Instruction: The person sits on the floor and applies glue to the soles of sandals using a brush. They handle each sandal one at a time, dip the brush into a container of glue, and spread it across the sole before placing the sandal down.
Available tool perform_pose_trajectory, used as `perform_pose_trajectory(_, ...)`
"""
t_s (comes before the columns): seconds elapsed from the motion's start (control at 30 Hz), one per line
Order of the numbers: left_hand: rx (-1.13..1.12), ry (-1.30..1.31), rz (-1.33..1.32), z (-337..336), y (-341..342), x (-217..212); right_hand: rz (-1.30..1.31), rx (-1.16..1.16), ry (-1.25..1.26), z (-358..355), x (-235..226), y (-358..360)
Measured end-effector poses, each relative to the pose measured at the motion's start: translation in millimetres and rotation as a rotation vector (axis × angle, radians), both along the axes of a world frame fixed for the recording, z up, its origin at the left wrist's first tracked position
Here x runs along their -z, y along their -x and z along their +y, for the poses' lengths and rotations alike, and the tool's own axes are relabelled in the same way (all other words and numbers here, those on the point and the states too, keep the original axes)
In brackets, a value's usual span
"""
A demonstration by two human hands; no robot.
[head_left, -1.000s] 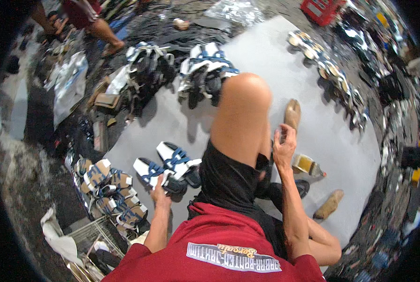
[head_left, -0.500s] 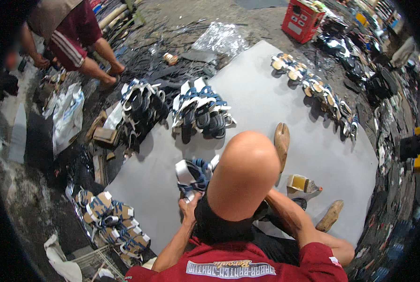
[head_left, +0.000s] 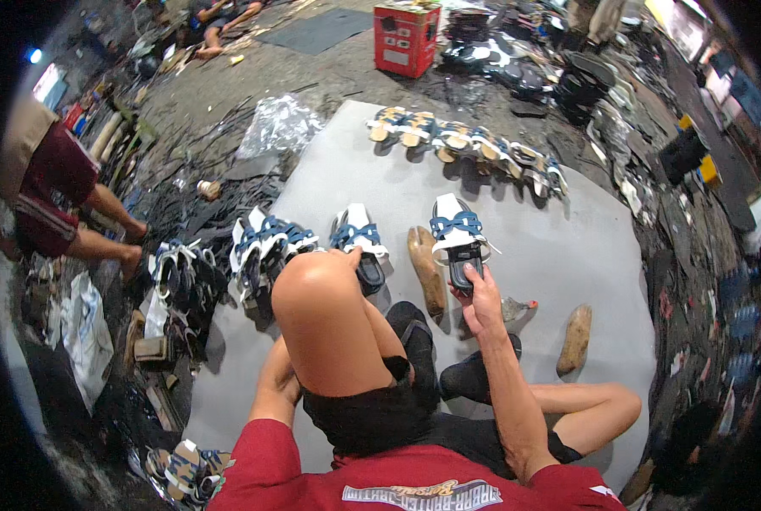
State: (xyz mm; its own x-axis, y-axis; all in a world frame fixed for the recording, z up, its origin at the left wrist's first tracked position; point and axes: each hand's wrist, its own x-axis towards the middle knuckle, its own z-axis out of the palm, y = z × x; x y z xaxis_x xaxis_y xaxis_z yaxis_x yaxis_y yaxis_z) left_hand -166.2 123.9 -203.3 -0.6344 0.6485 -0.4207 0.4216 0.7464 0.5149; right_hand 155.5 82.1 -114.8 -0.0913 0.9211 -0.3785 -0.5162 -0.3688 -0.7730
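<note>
Beyond my raised knee, my left hand [head_left: 350,253] grips a sandal [head_left: 369,274] by its side, near the white and blue straps; most of the hand and wrist is hidden by my leg. On the right, my right hand [head_left: 481,304] is closed on the heel end of a second sandal [head_left: 461,223], thumb on the black footbed. That sandal points away from me, with blue woven straps and a white toe. A wooden shoe last [head_left: 426,271] lies between the two sandals. Behind my right hand, a small container of glue [head_left: 516,308] is partly covered.
Grey sheet [head_left: 534,255] lies under everything. Rows of sandals stand at its far edge [head_left: 457,140] and left [head_left: 265,243], with more sandals at lower left [head_left: 184,468]. Another wooden last [head_left: 575,339] lies right. A red box [head_left: 406,41] stands beyond; a person [head_left: 57,187] is at left.
My left hand has moved forward from beside my knee with a sandal. My right hand has come out from behind my leg and now holds a sandal. The view has turned right.
</note>
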Motion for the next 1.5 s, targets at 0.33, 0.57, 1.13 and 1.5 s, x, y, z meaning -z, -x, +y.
perform_pose_trajectory(0.33, 0.116, -1.338, -0.346, -93.1, -14.6, -339.9, 0.016, 0.289, -0.101, -23.9, -56.5, -72.3)
perform_pose_trajectory(0.57, 1.375, -0.928, -0.640, -187.4, -132.9, -335.9, 0.041, 0.162, -0.005, -37.8, -41.7, -48.5)
perform_pose_trajectory(1.13, -0.407, -1.013, -1.817, -138.1, -106.3, -158.7, -1.314, -0.030, -0.540, -19.1, 85.2, 5.1)
perform_pose_trajectory(1.5, -0.415, -1.157, -2.113, -140.8, -44.5, -188.6, -0.391, -0.350, -0.145, -45.4, -40.1, -3.4)
